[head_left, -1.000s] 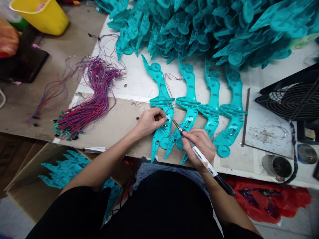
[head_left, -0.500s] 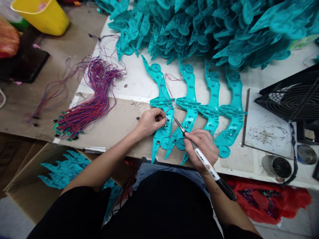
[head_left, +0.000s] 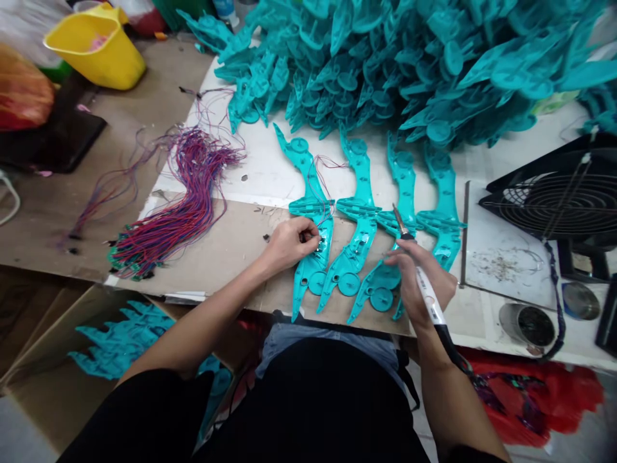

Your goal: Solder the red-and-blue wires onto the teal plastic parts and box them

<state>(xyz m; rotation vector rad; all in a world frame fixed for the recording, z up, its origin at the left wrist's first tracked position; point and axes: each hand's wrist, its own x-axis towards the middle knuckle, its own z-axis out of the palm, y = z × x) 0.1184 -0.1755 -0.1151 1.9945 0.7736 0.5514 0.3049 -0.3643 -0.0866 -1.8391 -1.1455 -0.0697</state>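
Note:
Four curved teal plastic parts lie side by side on the table. Over the leftmost teal part [head_left: 301, 157], my left hand [head_left: 293, 243] is closed in a pinch; what its fingertips hold is too small to make out. Thin red and blue wires [head_left: 315, 173] loop across that part, above the hand. My right hand [head_left: 427, 283] grips a soldering iron [head_left: 430, 298] with a white and black handle. The iron's metal tip points up and left, above the third teal part [head_left: 407, 183], and its contact with anything cannot be seen.
A bundle of red and blue wires [head_left: 187, 193] lies left of the parts. Teal pieces [head_left: 366, 64] are heaped at the back. To the right are a black fan [head_left: 544, 199], a metal plate [head_left: 506, 257] and a small jar [head_left: 530, 325]. A yellow container [head_left: 103, 58] stands back left.
My right hand has moved right with the soldering iron, away from the leftmost part to above the third. My left hand stays at the leftmost part. The view has shifted slightly.

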